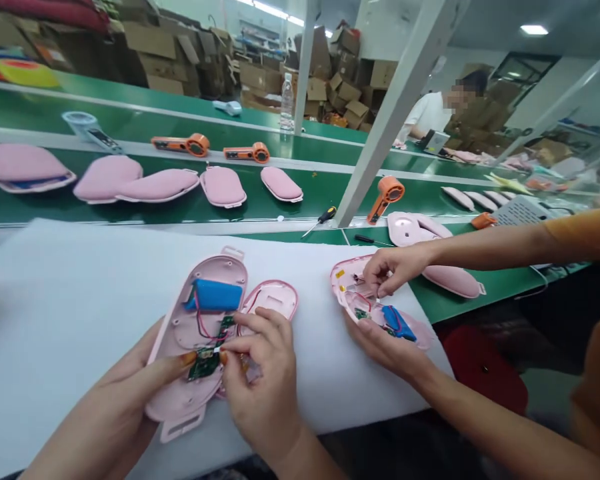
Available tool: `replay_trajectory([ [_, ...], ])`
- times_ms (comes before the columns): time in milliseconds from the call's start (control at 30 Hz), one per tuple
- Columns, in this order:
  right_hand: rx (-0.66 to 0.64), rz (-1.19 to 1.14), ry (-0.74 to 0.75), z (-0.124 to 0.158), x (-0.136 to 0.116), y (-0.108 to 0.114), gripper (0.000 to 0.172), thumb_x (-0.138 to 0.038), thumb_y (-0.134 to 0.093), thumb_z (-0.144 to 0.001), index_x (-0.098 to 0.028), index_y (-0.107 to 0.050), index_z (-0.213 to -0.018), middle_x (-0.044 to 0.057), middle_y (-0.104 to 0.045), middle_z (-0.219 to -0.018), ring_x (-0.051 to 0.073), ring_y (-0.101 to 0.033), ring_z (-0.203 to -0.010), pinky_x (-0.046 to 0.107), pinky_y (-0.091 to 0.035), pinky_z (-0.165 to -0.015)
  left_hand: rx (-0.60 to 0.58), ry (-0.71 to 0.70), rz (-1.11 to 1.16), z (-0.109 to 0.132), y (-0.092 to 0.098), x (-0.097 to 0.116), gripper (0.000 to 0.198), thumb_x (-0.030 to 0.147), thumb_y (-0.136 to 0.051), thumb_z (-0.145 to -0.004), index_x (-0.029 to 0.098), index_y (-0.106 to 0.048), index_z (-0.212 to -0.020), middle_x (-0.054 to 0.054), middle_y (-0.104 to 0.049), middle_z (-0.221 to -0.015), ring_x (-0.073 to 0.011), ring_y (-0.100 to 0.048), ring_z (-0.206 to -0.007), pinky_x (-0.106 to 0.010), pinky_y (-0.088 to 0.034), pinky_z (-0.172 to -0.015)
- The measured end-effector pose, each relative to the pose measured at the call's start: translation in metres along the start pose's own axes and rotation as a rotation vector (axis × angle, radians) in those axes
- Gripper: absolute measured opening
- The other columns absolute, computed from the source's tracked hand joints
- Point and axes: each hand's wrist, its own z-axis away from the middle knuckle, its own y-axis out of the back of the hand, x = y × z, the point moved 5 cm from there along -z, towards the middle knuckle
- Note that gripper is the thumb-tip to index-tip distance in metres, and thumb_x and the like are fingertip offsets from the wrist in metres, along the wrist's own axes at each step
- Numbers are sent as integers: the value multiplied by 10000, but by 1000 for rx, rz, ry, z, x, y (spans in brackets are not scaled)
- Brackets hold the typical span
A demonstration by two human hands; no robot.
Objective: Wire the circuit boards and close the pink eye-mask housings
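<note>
Head view: right hand (263, 387) in a narrow pinch on the right end of the circuit board (203, 365), at the wires. Left hand (107, 417) low against the near rim of the pink shell (180, 400), thumb stretched to the board's left edge; firmness of hold impossible to tell. Board lying inside the shell, between both hands, right hand nearer its wires. Shell's long axis running away from the grip, far end leaning right. Blue battery (213, 295) just beyond the pinch; pink cover (275, 299) past the right hand. Foam sheet (70, 320) beneath all.
</note>
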Motion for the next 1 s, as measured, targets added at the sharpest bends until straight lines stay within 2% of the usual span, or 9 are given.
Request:
replay_trajectory([
  [67, -25, 43, 7, 1, -1, 0, 221, -99, -625, -884, -307, -673, -942, -3, -740, -1193, 260, -644, -1204, 424, -605, -1051, 0, 0, -8, -3, -1, -3, 727, 325, -858, -678, 483, -612, -1343, 86, -664, -1438, -369, -565, -1360, -312, -679, -782],
  [167, -39, 115, 25, 3, -3, -1, 200, -111, -627, -884, -296, -692, -919, 6, -730, -1220, 265, -637, -1215, 407, -607, -1047, -9, 0, -19, -5, -6, -1, 695, 364, -840, -702, 512, -606, -1339, 114, -642, -1457, -352, -538, -1392, -295, -670, -794],
  [367, -45, 142, 37, 3, -4, -3, 212, -94, -616, -882, -293, -684, -905, 9, -725, -1222, 269, -636, -1186, 396, -622, -1004, 35, 30, -1, 0, -8, 3, 734, 392, -895, -604, 440, -668, -1301, 57, -690, -1399, -372, -598, -1327, -285, -665, -794],
  [633, -78, 157, 73, 3, -7, -2, 206, -101, -606, -898, -284, -692, -935, 17, -721, -1233, 269, -637, -1171, 437, -613, -1012, 23, 54, 25, -2, -6, 1, 744, 373, -907, -634, 398, -653, -1333, 47, -646, -1470, -365, -577, -1344, -271, -627, -870],
  [767, -108, 185, 86, 4, -11, -3, 239, -88, -566, -912, -292, -687, -937, 15, -729, -1205, 266, -643, -1176, 429, -607, -1013, -11, -33, -29, -2, -6, 3, 814, 394, -890, -616, 402, -611, -1380, 88, -610, -1498, -376, -518, -1391, -285, -588, -927],
  [1000, -147, 187, 89, 6, -11, -2, 148, -125, -593, -924, -250, -673, -931, -2, -716, -1196, 223, -605, -1225, 397, -548, -1082, -110, -134, -237, -1, -13, 9, 759, 459, -757, -763, 435, -489, -1472, 145, -541, -1555, -271, -355, -1500, -221, -466, -1038],
])
